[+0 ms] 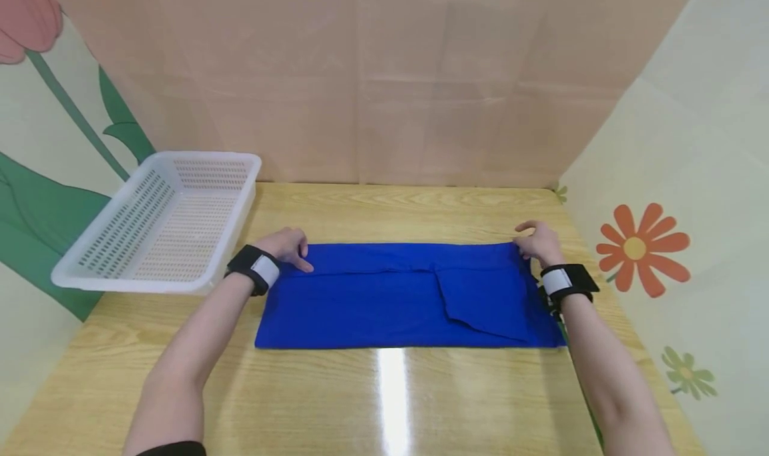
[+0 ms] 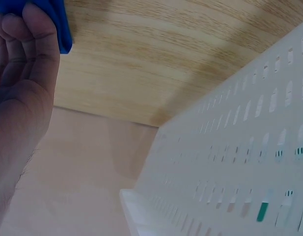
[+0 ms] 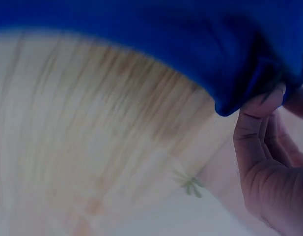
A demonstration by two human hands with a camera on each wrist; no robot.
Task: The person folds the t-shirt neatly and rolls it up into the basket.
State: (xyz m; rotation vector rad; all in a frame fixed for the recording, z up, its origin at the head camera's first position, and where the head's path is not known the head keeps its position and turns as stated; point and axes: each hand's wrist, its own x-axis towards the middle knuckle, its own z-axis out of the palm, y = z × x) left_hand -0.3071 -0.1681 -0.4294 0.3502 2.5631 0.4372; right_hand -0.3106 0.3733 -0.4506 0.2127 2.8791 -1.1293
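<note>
A blue cloth (image 1: 360,309), folded into a long flat strip, lies across the wooden table. A loose flap (image 1: 480,296) with a slanting edge lies on its right part. My left hand (image 1: 287,248) is at the strip's far left corner, thumb on top; in the left wrist view its curled fingers (image 2: 37,46) hold the cloth's edge. At the far right corner my right hand (image 1: 539,244) pinches the cloth. The right wrist view has that corner of blue cloth (image 3: 190,44) lifted off the table between thumb and fingers (image 3: 261,105).
A white plastic basket (image 1: 237,232) with slotted walls stands at the left, close beside my left hand. Behind the table (image 1: 312,402) hangs a pinkish sheet (image 1: 384,95). A flower-patterned wall covering (image 1: 655,149) runs along the right edge, near my right arm.
</note>
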